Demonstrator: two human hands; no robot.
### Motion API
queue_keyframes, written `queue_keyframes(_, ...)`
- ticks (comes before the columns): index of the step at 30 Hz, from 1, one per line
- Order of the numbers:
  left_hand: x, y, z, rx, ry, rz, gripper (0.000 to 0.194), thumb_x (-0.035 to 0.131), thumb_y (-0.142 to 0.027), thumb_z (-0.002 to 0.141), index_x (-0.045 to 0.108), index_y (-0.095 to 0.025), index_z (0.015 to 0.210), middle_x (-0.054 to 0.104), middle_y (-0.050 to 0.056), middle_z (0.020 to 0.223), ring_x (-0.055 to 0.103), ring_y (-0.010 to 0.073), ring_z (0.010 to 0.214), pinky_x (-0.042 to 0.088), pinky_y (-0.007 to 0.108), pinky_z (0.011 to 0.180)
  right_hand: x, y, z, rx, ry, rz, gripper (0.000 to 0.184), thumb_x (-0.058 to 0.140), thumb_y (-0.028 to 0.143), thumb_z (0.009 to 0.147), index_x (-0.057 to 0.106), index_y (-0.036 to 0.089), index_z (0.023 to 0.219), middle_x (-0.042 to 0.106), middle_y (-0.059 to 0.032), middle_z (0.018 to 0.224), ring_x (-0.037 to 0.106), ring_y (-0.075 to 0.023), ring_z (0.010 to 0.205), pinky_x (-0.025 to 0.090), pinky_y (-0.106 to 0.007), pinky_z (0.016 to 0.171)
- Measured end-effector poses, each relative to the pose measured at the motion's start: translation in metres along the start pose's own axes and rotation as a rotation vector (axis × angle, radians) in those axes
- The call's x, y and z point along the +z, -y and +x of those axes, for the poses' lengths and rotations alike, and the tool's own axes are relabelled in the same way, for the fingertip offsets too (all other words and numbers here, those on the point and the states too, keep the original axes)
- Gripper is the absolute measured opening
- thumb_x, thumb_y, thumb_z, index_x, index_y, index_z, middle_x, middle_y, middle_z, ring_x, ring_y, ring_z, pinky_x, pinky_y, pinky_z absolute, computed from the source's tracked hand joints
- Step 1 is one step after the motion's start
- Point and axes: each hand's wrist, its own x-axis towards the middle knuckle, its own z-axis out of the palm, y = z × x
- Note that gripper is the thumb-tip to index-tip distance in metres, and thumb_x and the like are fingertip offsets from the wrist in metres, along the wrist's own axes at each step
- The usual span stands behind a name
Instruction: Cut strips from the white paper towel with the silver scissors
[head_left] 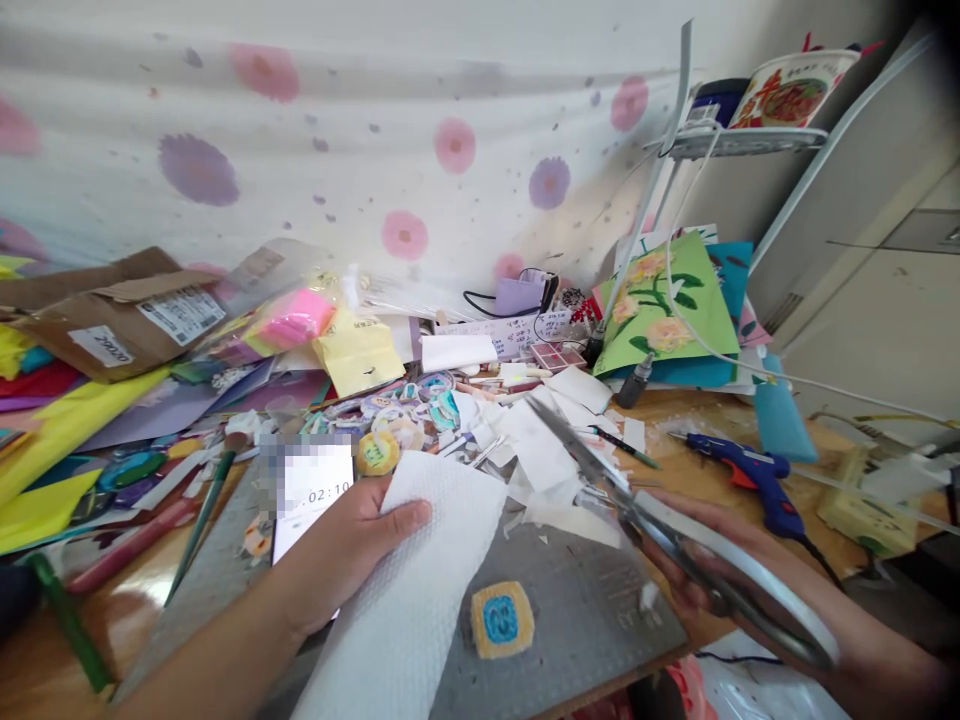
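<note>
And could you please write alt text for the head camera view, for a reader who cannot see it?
The left hand holds a textured white paper sheet and the right hand large silver metal scissors, above a grey board bearing a tan piece with a blue centre. Nearby lie white paper scraps and a blue glue gun.

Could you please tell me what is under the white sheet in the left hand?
The grey board shows on both sides of the white sheet held by the left hand; whatever lies directly beneath the sheet is hidden.
</note>
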Motion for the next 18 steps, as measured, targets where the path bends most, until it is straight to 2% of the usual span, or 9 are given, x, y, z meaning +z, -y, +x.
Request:
queue_keyframes(3,0.001,0.002,0.000,0.005,-0.058,-0.025,0.056,0.069,-0.047,0.071,0.060,-0.011,0.113,0.073,0.009,0.074,0.066,0.0233,0.059,0.048,0.028,0.051,0.003,0.000,0.015,-0.044,0.046,0.192,0.031,0.071,0.052,0.066,0.066,0.024,0.078,0.046,0.0029,0.058,0.041,-0.0112,0.044,0.046,-0.028,0.049)
queue_keyframes(6,0.004,0.002,-0.001,0.002,-0.119,-0.027,0.058,0.070,-0.049,0.069,0.061,-0.010,0.111,0.073,0.009,0.072,0.066,0.0237,0.058,0.048,0.028,0.050,-0.007,-0.003,0.027,-0.084,-0.014,0.230,0.027,0.061,0.052,0.076,0.063,0.026,0.082,0.042,0.0048,0.058,0.039,-0.0109,0.045,0.049,-0.029,0.060)
queue_keyframes(8,0.006,0.002,-0.001,-0.012,-0.153,-0.005,0.055,0.071,-0.048,0.068,0.063,-0.012,0.108,0.073,0.008,0.071,0.065,0.0233,0.057,0.047,0.028,0.050,-0.014,-0.002,0.033,-0.088,-0.038,0.246,0.033,0.053,0.058,0.079,0.062,0.027,0.084,0.050,0.0024,0.062,0.049,-0.0140,0.051,0.050,-0.031,0.066)
queue_keyframes(10,0.008,0.002,-0.002,-0.028,-0.161,0.008,0.050,0.072,-0.046,0.068,0.065,-0.013,0.105,0.073,0.007,0.070,0.065,0.0235,0.059,0.048,0.027,0.050,-0.019,0.001,0.036,-0.062,-0.027,0.244,0.045,0.045,0.066,0.080,0.064,0.026,0.090,0.064,-0.0053,0.079,0.062,-0.0216,0.069,0.051,-0.034,0.071)
queue_keyframes(12,0.010,0.003,-0.002,-0.037,-0.137,-0.001,0.048,0.071,-0.045,0.069,0.065,-0.014,0.104,0.073,0.007,0.073,0.066,0.0241,0.062,0.049,0.028,0.052,-0.019,0.005,0.036,-0.048,0.050,0.237,0.060,0.039,0.074,0.077,0.064,0.025,0.100,0.067,-0.0130,0.105,0.063,-0.0302,0.096,0.050,-0.039,0.080)
queue_keyframes(14,0.010,0.005,-0.002,-0.051,-0.076,-0.017,0.048,0.070,-0.046,0.070,0.064,-0.013,0.104,0.073,0.007,0.075,0.067,0.0250,0.066,0.050,0.029,0.056,-0.015,0.010,0.035,-0.079,0.148,0.239,0.069,0.036,0.079,0.073,0.062,0.027,0.109,0.062,-0.0141,0.121,0.056,-0.0329,0.113,0.045,-0.042,0.088)
queue_keyframes(16,0.008,0.008,0.000,-0.059,-0.016,-0.018,0.048,0.070,-0.047,0.071,0.064,-0.013,0.104,0.073,0.008,0.076,0.067,0.0253,0.069,0.050,0.030,0.059,-0.010,0.013,0.032,-0.123,0.200,0.262,0.068,0.040,0.079,0.070,0.058,0.032,0.115,0.062,-0.0110,0.121,0.054,-0.0318,0.115,0.043,-0.043,0.091)
queue_keyframes(18,0.005,0.012,0.002,-0.043,0.025,-0.006,0.048,0.070,-0.049,0.071,0.065,-0.013,0.102,0.072,0.008,0.077,0.066,0.0244,0.069,0.049,0.029,0.059,-0.004,0.015,0.029,-0.151,0.202,0.328,0.064,0.046,0.077,0.070,0.058,0.034,0.116,0.066,-0.0077,0.107,0.061,-0.0289,0.101,0.045,-0.040,0.086)
